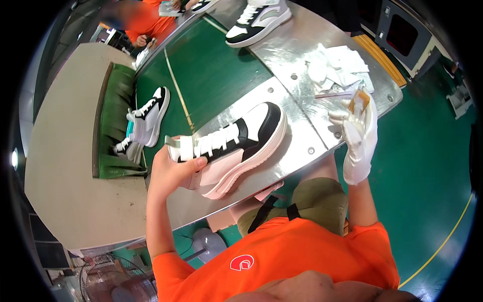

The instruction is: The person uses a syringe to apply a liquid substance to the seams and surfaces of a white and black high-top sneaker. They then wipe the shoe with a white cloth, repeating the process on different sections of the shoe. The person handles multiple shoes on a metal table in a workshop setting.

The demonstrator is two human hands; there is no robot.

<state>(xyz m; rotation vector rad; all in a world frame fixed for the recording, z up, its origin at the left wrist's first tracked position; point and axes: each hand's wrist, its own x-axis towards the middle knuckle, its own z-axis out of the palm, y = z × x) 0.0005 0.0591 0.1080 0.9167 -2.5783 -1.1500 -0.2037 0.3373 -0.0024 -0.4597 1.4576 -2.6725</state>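
My bare left hand grips a black-and-white high-top sneaker by its heel and collar, thumb across its side. The shoe is tilted above the near edge of the metal table, its toe pointing away to the right. White laces and a white strap run across its front. My right hand, in a white glove, is closed around a small amber-brown piece with a pale, translucent part; its exact kind is unclear. It is at the table's right edge, beside crumpled white cloths or papers.
A green conveyor belt carries sneakers toward a green flap curtain at left. Another sneaker stands at the table's far side. Across the belt, a person in orange works. A fan stands below left.
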